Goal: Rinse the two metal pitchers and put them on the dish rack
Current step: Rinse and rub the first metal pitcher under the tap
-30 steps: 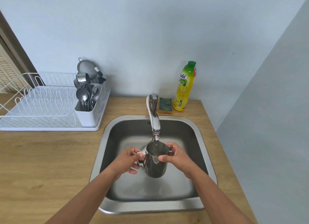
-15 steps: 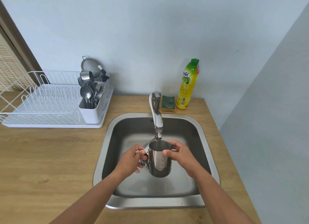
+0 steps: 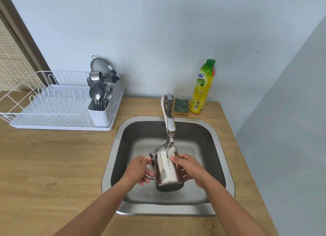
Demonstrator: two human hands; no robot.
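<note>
A metal pitcher is held over the steel sink, tilted with its mouth away from me, under the tap. Water runs down its outer side. My left hand grips its wire handle on the left. My right hand holds its body on the right. The white dish rack stands on the counter at the left, its plate section bare. A second pitcher is not in view.
A cutlery holder full of spoons and forks, with a small metal cup and a strainer behind, fills the rack's right end. A green sponge and a yellow dish soap bottle stand behind the sink. The wooden counter stretches left.
The pitcher has tipped from upright under the tap to tilted away from me, so water now runs over its outside. Both hands kept their hold.
</note>
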